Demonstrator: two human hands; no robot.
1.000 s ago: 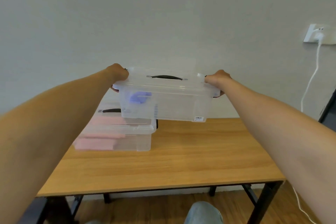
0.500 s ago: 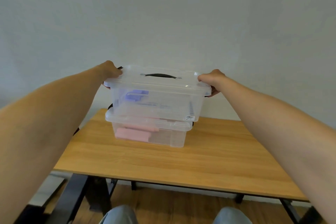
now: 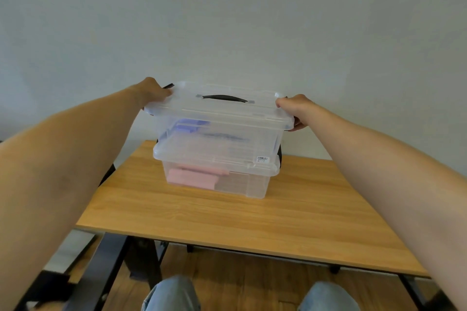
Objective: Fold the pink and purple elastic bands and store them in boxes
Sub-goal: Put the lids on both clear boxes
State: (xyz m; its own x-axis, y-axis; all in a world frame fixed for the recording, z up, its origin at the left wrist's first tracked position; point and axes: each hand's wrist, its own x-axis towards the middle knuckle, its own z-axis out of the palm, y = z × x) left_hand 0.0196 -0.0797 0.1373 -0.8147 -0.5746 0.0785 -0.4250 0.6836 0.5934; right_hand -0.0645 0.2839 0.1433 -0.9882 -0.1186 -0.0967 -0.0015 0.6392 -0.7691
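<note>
Two clear lidded boxes are stacked on the wooden table [image 3: 252,219]. The upper box [image 3: 219,129] has a black handle on its lid and holds a folded purple band [image 3: 188,126]. It sits on the lower box [image 3: 227,182], which holds folded pink bands [image 3: 193,177]. My left hand [image 3: 154,94] grips the upper box's left end at the lid rim. My right hand [image 3: 294,108] grips its right end, fingers curled under the rim.
A plain grey wall stands right behind the table. The black table legs [image 3: 111,267] and a wooden floor show below the front edge, with my knees [image 3: 171,295] at the bottom.
Both hands carried the purple-band box left and down until it sits on top of the pink-band box. The view has turned with it.
</note>
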